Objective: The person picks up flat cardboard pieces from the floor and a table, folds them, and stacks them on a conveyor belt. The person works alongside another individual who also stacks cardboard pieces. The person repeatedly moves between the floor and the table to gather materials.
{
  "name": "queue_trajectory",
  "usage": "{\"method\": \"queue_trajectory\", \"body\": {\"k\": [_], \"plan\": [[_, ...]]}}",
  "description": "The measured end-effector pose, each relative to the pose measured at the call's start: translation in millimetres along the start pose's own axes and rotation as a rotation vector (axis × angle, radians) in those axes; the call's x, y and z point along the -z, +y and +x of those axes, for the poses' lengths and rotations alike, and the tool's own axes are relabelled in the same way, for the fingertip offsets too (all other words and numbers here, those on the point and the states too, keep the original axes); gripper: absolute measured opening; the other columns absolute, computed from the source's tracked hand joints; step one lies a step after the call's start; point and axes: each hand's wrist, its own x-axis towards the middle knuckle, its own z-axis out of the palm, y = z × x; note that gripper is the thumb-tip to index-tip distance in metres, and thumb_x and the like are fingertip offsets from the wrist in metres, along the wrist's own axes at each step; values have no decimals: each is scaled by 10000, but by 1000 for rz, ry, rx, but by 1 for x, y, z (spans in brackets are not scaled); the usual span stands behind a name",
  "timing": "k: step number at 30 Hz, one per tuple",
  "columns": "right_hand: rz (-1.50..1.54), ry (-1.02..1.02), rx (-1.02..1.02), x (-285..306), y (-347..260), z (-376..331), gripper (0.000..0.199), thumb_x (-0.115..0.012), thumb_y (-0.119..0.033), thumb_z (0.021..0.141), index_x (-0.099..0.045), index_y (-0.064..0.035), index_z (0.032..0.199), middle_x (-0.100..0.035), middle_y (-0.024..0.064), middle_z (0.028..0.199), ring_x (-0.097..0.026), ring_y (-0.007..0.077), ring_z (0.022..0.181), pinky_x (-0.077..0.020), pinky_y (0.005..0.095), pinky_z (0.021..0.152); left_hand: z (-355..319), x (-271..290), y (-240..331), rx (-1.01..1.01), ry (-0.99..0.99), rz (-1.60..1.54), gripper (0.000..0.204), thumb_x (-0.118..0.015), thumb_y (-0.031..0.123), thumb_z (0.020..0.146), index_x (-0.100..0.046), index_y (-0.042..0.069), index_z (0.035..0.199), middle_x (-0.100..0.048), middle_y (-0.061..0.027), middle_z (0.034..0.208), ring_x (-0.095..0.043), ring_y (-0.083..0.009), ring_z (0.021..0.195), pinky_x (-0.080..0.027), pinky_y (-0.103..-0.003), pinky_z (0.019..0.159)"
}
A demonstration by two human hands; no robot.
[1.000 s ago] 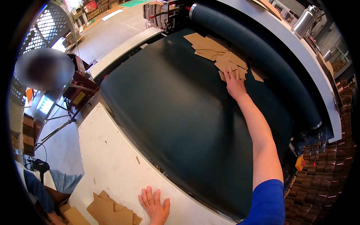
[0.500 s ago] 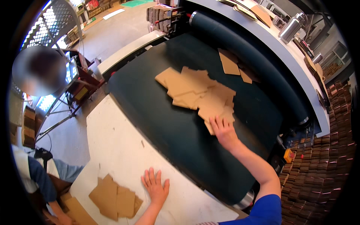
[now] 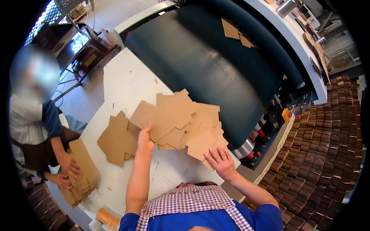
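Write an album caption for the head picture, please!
Left hand and right hand hold overlapping cardboard pieces over a white table beside a dark belt.

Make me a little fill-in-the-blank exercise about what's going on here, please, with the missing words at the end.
1. The left grip and the right grip are on flat brown pieces of ____.
2. A checked ____ covers part of the blue shirt.
3. Another brown pile lies on the white ____.
4. A co-worker is at the ____ side of the picture.

Missing words: cardboard; apron; table; left.
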Motion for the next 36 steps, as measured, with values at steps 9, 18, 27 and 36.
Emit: {"method": "queue_trajectory", "body": {"k": [9, 18, 27, 36], "plan": [[145, 85, -88, 8, -50, -39, 491, -586, -125, 821, -616, -208, 1303, -570, 31, 1372, -482, 342, 1294, -400, 483, 1060, -104, 93, 21, -154, -119, -290, 508, -668, 252, 932, -499, 1, 1340, -555, -104, 1341, -527, -270, 1241, -459, -430, 1041], [84, 300, 6, 31, -39, -26, 350, -599, -175, 874, -680, -242, 1208, -586, -6, 1363, -422, 365, 1364, -363, 536, 1098, -144, 173, 62, -433, -213, -256, 587, -726, 307, 878, -508, 43, 1355, -557, -92, 1350, -508, -273, 1259, -453, -437, 1049], [160, 456, -120, 65, -14, -20, 353, -694, 0, 793, -720, -103, 1129, -664, 79, 1241, -518, 350, 1283, -450, 416, 1051, -161, 215, 124, -480, -282, -392, 552, -665, 300, 928, -480, 64, 1391, -527, -83, 1398, -474, -289, 1300, -386, -490, 1100], [1206, 477, -721, 48, -43, -56, 370, -532, -81, 1003, -538, -56, 1371, -569, 48, 1355, -538, 158, 1210, -470, 287, 969, -142, 30, -8, -119, -349, -309, 501, -565, 304, 990, -441, 61, 1411, -518, -83, 1406, -478, -278, 1302, -401, -473, 1090]]}}
